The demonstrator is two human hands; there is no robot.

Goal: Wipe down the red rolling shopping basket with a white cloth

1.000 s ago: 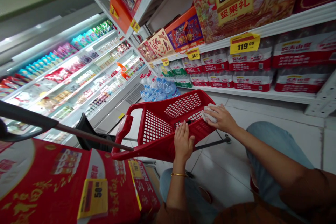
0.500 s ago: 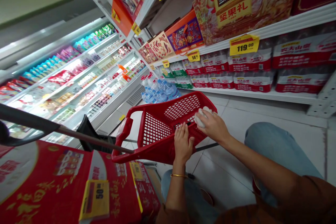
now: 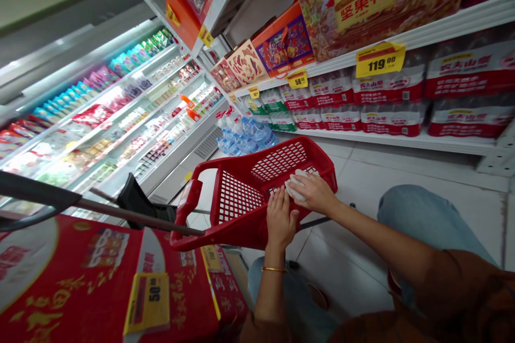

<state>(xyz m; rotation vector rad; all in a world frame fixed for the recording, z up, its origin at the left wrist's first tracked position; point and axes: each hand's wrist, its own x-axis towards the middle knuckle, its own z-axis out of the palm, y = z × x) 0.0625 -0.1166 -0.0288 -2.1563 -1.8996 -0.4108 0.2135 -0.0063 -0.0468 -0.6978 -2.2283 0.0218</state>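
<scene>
In front of me is a red plastic shopping basket cart (image 3: 237, 236) with perforated walls, tilted in the view. My left hand (image 3: 280, 220) lies on its near rim, fingers stretched out and flat, with a gold bracelet at the wrist. A crumpled white cloth (image 3: 295, 182) is bunched in my right hand (image 3: 316, 193). That hand presses the cloth along the near rim, close to my left fingertips. The cart's inside holds no goods that I can see. My right fingers partly cover the cloth.
Shelves at the right hold boxed snacks (image 3: 362, 21) above packs of bottled water (image 3: 390, 118). More water bottles (image 3: 245, 136) stand on the floor behind the cart. A chilled display (image 3: 120, 123) runs along the left. Red cartons (image 3: 72, 278) are stacked at the lower left.
My right hand has slid left along the near rim with the cloth, toward my left hand. My left hand stays on the rim. The view has shifted slightly.
</scene>
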